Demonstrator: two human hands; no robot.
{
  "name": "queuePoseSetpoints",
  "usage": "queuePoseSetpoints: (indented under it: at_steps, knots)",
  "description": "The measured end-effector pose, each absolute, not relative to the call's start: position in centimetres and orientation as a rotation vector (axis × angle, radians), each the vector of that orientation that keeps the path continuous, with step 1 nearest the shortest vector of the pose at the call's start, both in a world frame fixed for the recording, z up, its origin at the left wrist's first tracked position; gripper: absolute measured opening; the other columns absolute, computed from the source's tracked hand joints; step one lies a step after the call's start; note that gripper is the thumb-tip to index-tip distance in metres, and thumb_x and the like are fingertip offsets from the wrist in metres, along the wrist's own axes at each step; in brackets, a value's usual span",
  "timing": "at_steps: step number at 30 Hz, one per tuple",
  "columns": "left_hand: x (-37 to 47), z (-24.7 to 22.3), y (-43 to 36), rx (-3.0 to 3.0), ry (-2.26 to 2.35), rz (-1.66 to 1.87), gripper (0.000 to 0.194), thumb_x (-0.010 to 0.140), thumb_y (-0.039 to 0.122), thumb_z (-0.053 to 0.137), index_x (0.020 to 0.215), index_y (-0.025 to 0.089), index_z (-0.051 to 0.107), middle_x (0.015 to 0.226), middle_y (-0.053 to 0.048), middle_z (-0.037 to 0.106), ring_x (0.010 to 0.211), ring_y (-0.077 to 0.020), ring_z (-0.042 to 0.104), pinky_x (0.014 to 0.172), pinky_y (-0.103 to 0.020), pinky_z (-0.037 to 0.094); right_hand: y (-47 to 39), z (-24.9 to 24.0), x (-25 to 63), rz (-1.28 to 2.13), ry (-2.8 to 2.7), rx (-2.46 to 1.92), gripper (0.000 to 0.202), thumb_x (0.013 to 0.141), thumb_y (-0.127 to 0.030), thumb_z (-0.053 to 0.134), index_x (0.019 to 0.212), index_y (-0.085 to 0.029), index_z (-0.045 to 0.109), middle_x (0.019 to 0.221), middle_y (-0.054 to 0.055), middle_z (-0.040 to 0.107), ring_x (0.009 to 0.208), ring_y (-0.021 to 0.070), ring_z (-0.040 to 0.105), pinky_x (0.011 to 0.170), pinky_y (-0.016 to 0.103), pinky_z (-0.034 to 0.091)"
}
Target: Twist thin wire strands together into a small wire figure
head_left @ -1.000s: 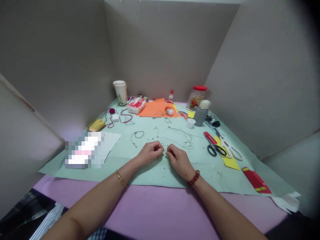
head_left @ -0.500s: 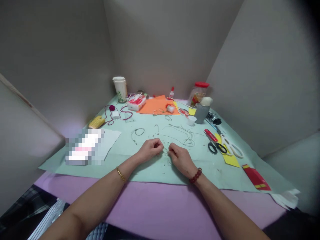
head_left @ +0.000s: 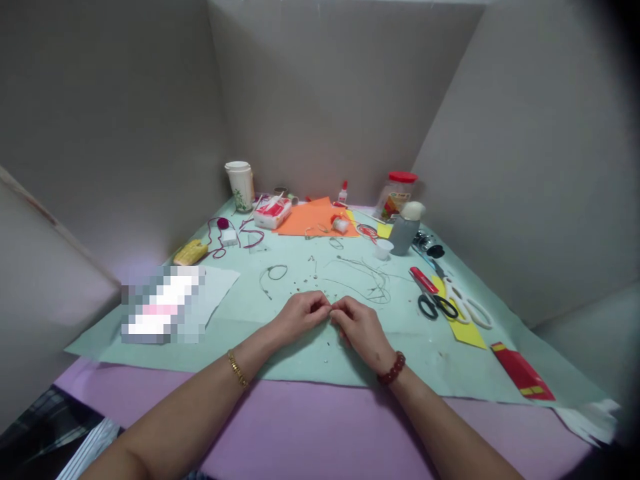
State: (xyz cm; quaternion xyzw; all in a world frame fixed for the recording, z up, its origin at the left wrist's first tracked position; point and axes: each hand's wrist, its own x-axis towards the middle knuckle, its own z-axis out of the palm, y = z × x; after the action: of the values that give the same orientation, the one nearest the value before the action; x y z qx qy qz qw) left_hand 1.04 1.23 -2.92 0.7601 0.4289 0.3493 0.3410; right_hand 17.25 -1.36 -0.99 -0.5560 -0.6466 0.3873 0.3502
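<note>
My left hand (head_left: pixel 303 316) and my right hand (head_left: pixel 361 328) meet fingertip to fingertip over the front middle of the green sheet (head_left: pixel 300 365). Both are closed in a pinch, and what lies between the fingertips is too small to make out. Just beyond them, small dark bits are scattered on the sheet. A loose tangle of thin cord (head_left: pixel 373 277) lies behind my right hand. Behind my left hand is a looped thin cord (head_left: pixel 277 272).
Black-handled scissors (head_left: pixel 437 307), white-handled scissors (head_left: pixel 463 307) and a red packet (head_left: pixel 523 373) are at right. A grey bottle (head_left: pixel 405 233) and small white cup (head_left: pixel 383 249) stand behind. A yellow object (head_left: pixel 191 253) sits at left, orange paper (head_left: pixel 305 218) at back.
My hands have come together, closing the small gap between their fingertips. The thin strand seen between them before is no longer visible. The whole view has shifted slightly.
</note>
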Motion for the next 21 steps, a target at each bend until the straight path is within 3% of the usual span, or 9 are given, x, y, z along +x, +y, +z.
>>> queuePoseSetpoints:
  at_steps: [7, 14, 21]
  knots:
    - [1.0, -2.76, 1.15, 1.744, 1.062, 0.946, 0.03, 0.09, 0.034, 0.04, 0.091, 0.016, 0.063, 0.073, -0.002, 0.064, 0.062, -0.0123, 0.057, 0.062, -0.024, 0.042, -1.23, -1.3, 17.65, 0.994, -1.6, -1.419, 0.014, 0.079, -0.027, 0.051, 0.066, -0.022, 0.051, 0.046, -0.005, 0.048, 0.039, 0.0121, 0.046, 0.042, 0.024, 0.037]
    - [1.14, -2.52, 1.0, 1.898, 1.121, 0.92, 0.019, 0.081, 0.027, 0.052, 0.087, 0.016, 0.065, 0.07, 0.0, 0.062, 0.061, -0.0104, 0.049, 0.059, -0.022, 0.038, -1.41, -1.16, 17.59, 0.955, -1.638, -1.428, 0.014, 0.08, -0.025, 0.05, 0.067, -0.02, 0.053, 0.045, -0.007, 0.045, 0.039, 0.0106, 0.044, 0.043, 0.022, 0.036]
    - [1.17, -2.8, 1.16, 1.914, 1.145, 0.937, 0.015, 0.081, 0.023, 0.048, 0.078, 0.017, 0.061, 0.068, 0.002, 0.059, 0.061, -0.01, 0.048, 0.06, -0.022, 0.038, -1.31, -1.31, 17.46, 1.035, -1.631, -1.395, 0.014, 0.08, -0.026, 0.05, 0.067, -0.02, 0.052, 0.045, -0.007, 0.044, 0.038, 0.0102, 0.043, 0.041, 0.022, 0.036]
